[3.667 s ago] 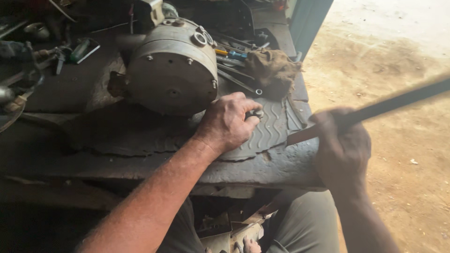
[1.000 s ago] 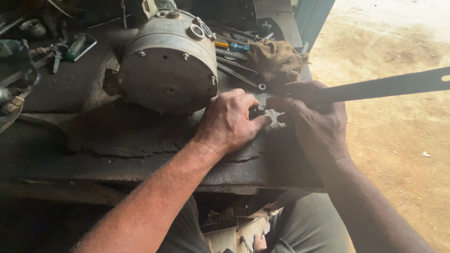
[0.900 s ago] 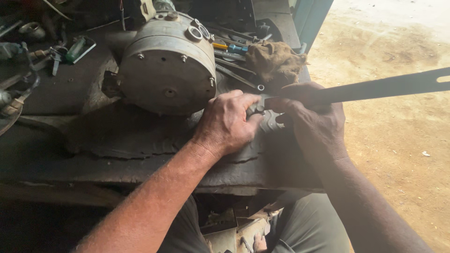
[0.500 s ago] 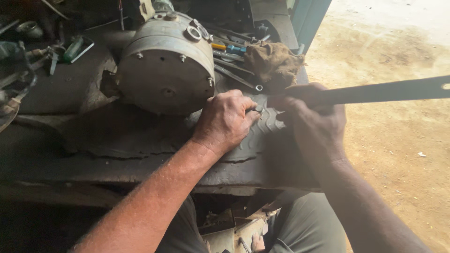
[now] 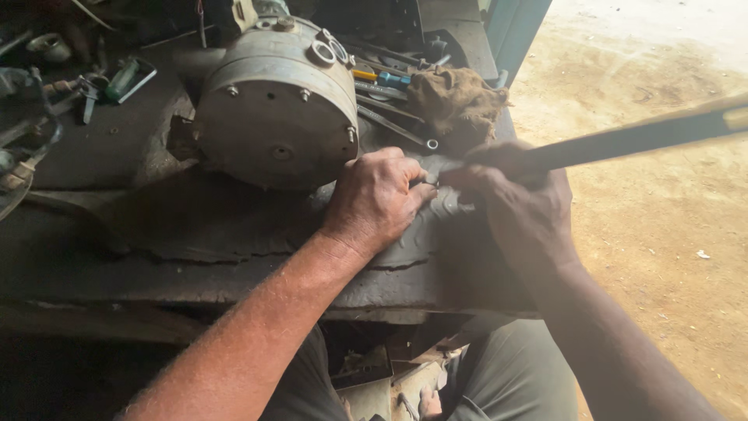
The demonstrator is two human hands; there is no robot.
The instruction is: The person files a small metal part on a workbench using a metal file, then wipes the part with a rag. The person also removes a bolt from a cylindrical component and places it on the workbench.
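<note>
Far left of the dark table (image 5: pixel 93 156): loose small tools, a green-handled one (image 5: pixel 123 78), and a curved cable (image 5: pixel 31 117). Centre-left, a grey round motor housing (image 5: pixel 273 117) lies on its side on a black ribbed rubber mat (image 5: pixel 234 226), end face with bolts toward the camera. Behind it to the right, screwdrivers (image 5: pixel 382 78) and a wrench (image 5: pixel 397 129), then a brown rag (image 5: pixel 456 93).

Left hand (image 5: pixel 378 199) is clenched, knuckles up, just right of the housing and pressing on the mat; its fingertips pinch a small metal part (image 5: pixel 430 181), mostly hidden. Right hand (image 5: pixel 518 206) is closed around the end of a long dark bar (image 5: pixel 623 140) that runs off to the right, blurred; its tip sits right at the small part, the two hands touching or nearly so. Which tool the bar is, cannot tell.

Risks, as judged: the bar tip is tight against the left fingertips, so a slip or mis-aimed blow could hit them. The part is small and barely gripped, so it could shoot off the table edge to the sandy ground (image 5: pixel 662 234). The cracked mat could shift under pressure.
</note>
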